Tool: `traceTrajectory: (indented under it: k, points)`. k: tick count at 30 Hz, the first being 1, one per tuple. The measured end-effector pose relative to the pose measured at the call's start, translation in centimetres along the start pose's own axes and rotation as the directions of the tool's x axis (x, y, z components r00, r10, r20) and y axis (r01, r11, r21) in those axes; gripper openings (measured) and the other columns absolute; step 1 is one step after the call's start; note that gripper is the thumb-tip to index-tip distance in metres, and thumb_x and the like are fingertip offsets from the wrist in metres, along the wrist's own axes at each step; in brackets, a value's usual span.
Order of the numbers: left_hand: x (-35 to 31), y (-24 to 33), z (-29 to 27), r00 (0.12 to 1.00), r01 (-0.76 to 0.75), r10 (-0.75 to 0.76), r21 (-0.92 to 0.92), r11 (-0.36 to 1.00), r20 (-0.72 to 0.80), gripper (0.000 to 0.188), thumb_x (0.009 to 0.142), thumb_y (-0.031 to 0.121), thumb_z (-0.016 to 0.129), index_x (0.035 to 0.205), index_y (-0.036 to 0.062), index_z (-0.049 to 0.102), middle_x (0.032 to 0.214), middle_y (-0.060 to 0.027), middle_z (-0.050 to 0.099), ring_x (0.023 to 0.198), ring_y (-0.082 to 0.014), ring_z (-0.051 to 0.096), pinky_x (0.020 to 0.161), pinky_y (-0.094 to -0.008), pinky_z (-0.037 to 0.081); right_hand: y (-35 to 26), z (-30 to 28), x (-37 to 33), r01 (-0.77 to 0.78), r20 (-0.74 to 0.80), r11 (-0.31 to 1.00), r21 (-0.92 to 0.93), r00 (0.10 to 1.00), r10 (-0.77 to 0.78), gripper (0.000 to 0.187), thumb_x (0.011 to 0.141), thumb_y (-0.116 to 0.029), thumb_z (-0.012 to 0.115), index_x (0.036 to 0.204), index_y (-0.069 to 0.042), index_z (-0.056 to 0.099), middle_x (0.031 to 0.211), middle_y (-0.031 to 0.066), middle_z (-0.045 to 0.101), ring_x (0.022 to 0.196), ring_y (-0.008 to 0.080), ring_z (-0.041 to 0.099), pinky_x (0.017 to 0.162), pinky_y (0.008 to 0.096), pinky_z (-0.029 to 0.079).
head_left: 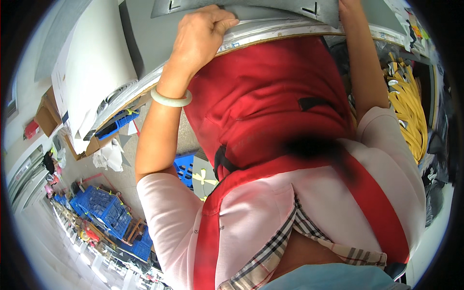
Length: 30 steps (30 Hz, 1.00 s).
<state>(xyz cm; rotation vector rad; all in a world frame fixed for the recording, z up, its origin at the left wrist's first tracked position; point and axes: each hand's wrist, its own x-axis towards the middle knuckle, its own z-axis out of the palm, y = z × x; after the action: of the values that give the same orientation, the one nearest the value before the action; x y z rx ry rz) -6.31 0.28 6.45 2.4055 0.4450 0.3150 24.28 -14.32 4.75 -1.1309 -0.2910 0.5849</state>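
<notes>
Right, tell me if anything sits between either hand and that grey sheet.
Nothing visible does. The left hand already presses on the grey sheet at the table edge; the right hand reaches it too, though its fingers run out of frame.

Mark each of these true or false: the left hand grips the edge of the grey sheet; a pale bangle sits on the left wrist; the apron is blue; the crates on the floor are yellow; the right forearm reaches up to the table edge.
1. The left hand grips the edge of the grey sheet: true.
2. A pale bangle sits on the left wrist: true.
3. The apron is blue: false, it is red.
4. The crates on the floor are yellow: false, they are blue.
5. The right forearm reaches up to the table edge: true; the hand itself is mostly cut off.
</notes>
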Motion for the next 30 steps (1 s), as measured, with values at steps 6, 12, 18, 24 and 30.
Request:
traceTrajectory:
  k: [6,12,18,24,30]
  points:
    - [-0.6,2.1,3.1,0.952,-0.181,0.254,0.358,0.916,-0.170,0.032,0.088,0.032,0.078,0.107,0.0066,0.072,0.099,-0.0095,0.067,0.093,-0.0322,0.064,0.077,-0.0400,0.054,1.1,-1.4,1.9,0.099,0.126,0.992,-0.080,0.988,-0.089,0.018,0.103,-0.025,0.066,0.114,-0.010,0.066,0.099,0.0002,0.071,0.086,0.0099,0.066,0.077,0.0255,0.054]
    - [0.7,0.6,3.5,0.909,-0.233,0.344,0.400,0.887,-0.234,0.028,0.090,0.033,0.076,0.100,0.0072,0.074,0.094,-0.0081,0.068,0.089,-0.0314,0.067,0.075,-0.0402,0.054,1.4,-2.0,2.9,0.107,0.160,0.993,-0.038,0.982,-0.100,0.017,0.103,-0.024,0.066,0.112,-0.010,0.067,0.097,-0.0003,0.070,0.084,0.0101,0.065,0.076,0.0251,0.053]
    - [0.0,0.9,1.9,0.992,0.051,-0.042,0.075,0.996,-0.121,0.021,0.091,0.024,0.077,0.097,0.0043,0.077,0.098,-0.0068,0.071,0.077,-0.0239,0.067,0.071,-0.0344,0.053,0.0,-2.6,2.4,-0.524,0.373,0.683,0.508,0.849,0.375,0.015,0.102,-0.024,0.068,0.109,-0.010,0.067,0.096,-0.0004,0.070,0.084,0.0102,0.065,0.076,0.0251,0.053]
    - [-1.9,0.1,-1.0,0.996,-0.061,0.062,0.029,0.998,-0.061,0.022,0.085,0.012,0.080,0.103,0.0011,0.077,0.096,-0.0103,0.069,0.075,-0.0276,0.064,0.072,-0.0372,0.053,0.6,-2.0,2.3,0.080,0.135,0.997,-0.022,0.988,-0.076,0.014,0.102,-0.024,0.068,0.107,-0.011,0.066,0.097,-0.0002,0.069,0.084,0.0100,0.065,0.077,0.0253,0.053]
    - [-2.2,-1.0,-1.7,0.994,-0.092,0.093,0.018,0.996,-0.062,0.017,0.087,0.009,0.079,0.101,0.0003,0.077,0.094,-0.0107,0.071,0.077,-0.0259,0.068,0.072,-0.0363,0.054,1.7,-1.8,2.7,0.105,0.144,0.994,-0.028,0.984,-0.100,0.014,0.103,-0.023,0.067,0.107,-0.010,0.066,0.097,0.0001,0.069,0.083,0.0099,0.065,0.075,0.0254,0.054]
